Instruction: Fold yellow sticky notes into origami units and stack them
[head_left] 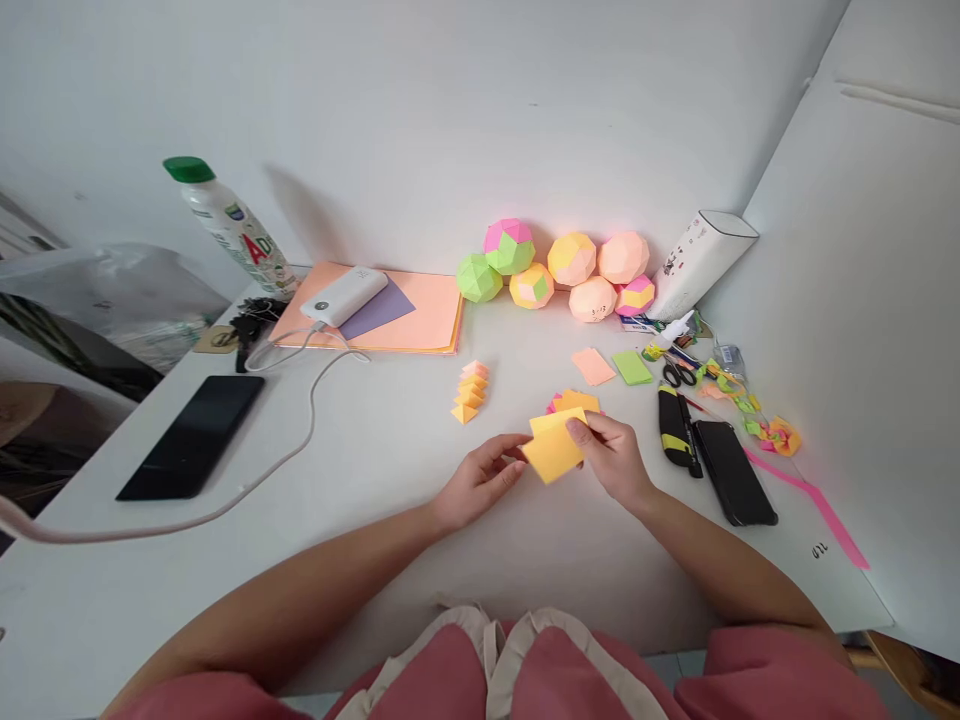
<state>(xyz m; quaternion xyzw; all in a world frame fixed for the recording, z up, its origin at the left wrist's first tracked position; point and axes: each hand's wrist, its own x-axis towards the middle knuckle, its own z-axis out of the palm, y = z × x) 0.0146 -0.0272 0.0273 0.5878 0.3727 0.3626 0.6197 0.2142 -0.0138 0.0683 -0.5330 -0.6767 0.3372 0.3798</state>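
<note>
My right hand (616, 462) pinches two yellow paper pieces (553, 455) by their right side, thumb on top. The sheets overlap at a slant above the table. Beside their left edge is my left hand (480, 485), its fingers curved and the thumb apart from them, with nothing visible between. Just behind the held sheets lies a pile of orange and pink paper pieces (576, 401). Farther back are peach paper pieces (593, 366) and green paper pieces (632, 368). A row of folded orange and peach paper units (470, 392) stands left of them.
Several faceted paper balls (572, 259) sit by the wall. On the right are a glue bottle (667, 335), scissors (679, 374), a utility knife (675, 425) and a black phone (733, 470). Leftward are a power bank (345, 297) with its cable, a dark phone (191, 437) and a white bottle (236, 230).
</note>
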